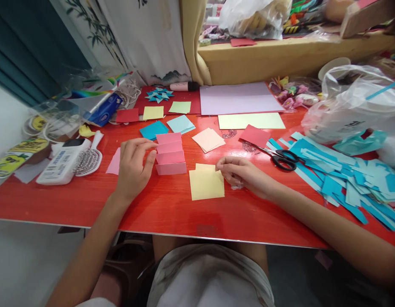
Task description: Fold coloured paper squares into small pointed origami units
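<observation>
A pink paper folded into accordion pleats lies on the red table. My left hand rests at its left edge, thumb and fingertips touching the folds, fingers loosely curled. A yellow paper square lies just right of the pink piece. My right hand sits at the yellow square's right edge with its fingers curled inward; whether it pinches anything is unclear.
Black scissors lie right of my right hand, beside a heap of cut blue paper strips. Coloured paper squares, a lilac sheet and a blue paper star lie farther back. A white hairbrush and box sit left; plastic bags right.
</observation>
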A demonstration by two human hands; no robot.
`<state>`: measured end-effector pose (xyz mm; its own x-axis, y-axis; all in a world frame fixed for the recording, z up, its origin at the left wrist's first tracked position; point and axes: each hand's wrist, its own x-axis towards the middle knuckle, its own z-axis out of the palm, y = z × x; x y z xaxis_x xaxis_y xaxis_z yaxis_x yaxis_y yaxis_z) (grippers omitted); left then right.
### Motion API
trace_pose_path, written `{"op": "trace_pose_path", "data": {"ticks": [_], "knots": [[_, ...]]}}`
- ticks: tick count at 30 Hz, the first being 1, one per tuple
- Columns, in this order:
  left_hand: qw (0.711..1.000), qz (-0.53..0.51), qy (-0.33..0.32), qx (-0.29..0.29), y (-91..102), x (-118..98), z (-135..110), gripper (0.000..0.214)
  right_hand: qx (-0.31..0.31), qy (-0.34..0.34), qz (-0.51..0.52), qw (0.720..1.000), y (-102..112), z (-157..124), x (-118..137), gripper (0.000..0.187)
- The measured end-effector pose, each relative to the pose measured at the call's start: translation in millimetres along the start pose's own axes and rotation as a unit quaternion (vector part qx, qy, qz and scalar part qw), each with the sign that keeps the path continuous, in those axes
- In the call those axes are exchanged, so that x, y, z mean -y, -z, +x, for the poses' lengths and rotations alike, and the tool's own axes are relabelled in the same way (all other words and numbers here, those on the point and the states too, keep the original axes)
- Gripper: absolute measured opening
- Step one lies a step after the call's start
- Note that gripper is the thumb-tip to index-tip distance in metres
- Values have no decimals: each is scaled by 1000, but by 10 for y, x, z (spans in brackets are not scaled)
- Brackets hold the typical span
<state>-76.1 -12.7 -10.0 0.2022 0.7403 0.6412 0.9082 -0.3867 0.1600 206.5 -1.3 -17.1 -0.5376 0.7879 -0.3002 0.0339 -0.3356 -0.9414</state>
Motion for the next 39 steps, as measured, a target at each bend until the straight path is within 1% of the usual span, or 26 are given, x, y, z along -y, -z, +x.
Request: {"op": "trace_pose_path", "data": {"ticks": [2, 3, 5, 6, 8, 9, 10, 11, 13, 15, 18, 23, 25, 28, 29, 31, 33, 35, 37, 39], "knots": [[999, -1, -12, -46, 0, -3, -23, 19, -42, 19, -44, 998, -22, -3, 0, 12], [997, -3, -32, -71, -2, -12, -41, 19, -62, 30, -69, 995, -33, -3, 1, 14], [990, -9, -107, -94, -11, -63, -89, 20, -96, 52, -102, 989, -50, 4, 2, 14], [984, -15, -160, -81, -18, -109, -117, 21, -108, 60, -107, 987, -53, 11, 2, 14], [960, -26, -278, 1, -43, -239, -177, 23, -131, 74, -100, 983, -44, 32, 1, 11], [945, -32, -324, 27, -61, -318, -205, 20, -141, 83, -94, 982, -32, 45, -1, 10], [935, -41, -349, 54, -84, -398, -231, 18, -149, 90, -88, 981, -14, 60, -3, 9], [928, -41, -360, 82, -111, -474, -252, 18, -155, 96, -83, 980, 7, 75, -7, 9], [925, -43, -352, 136, -173, -598, -280, 23, -163, 101, -69, 979, 53, 106, -14, 9], [926, -55, -336, 162, -237, -679, -286, 30, -167, 103, -52, 979, 96, 131, -20, 9], [928, -70, -328, 163, -330, -767, -256, 33, -169, 109, -32, 979, 139, 157, -27, 10], [918, -93, -357, 146, -517, -971, -117, 26, -188, 123, -61, 973, 187, 190, -36, 10], [913, -98, -374, 125, -597, -1039, -55, 24, -201, 136, -86, 966, 225, 209, -35, 11], [908, -93, -402, 76, -681, -1084, 12, 20, -224, 155, -117, 955, 309, 242, -33, 11], [905, -89, -411, 66, -694, -1086, 26, 19, -229, 161, -127, 951, 339, 251, -35, 10], [902, -86, -419, 64, -695, -1078, 46, 18, -228, 166, -156, 947, 391, 266, -44, 10], [907, -91, -405, 65, -668, -1058, 62, 18, -222, 167, -186, 942, 423, 272, -60, 11], [922, -88, -375, 40, -624, -1022, 76, 16, -222, 171, -202, 938, 433, 271, -73, 11], [941, -62, -333, -16, -573, -962, 87, 21, -227, 177, -191, 938, 427, 264, -70, 11], [948, -34, -308, -74, -526, -882, 96, 29, -233, 174, -156, 944, 410, 252, -43, 11]]}}
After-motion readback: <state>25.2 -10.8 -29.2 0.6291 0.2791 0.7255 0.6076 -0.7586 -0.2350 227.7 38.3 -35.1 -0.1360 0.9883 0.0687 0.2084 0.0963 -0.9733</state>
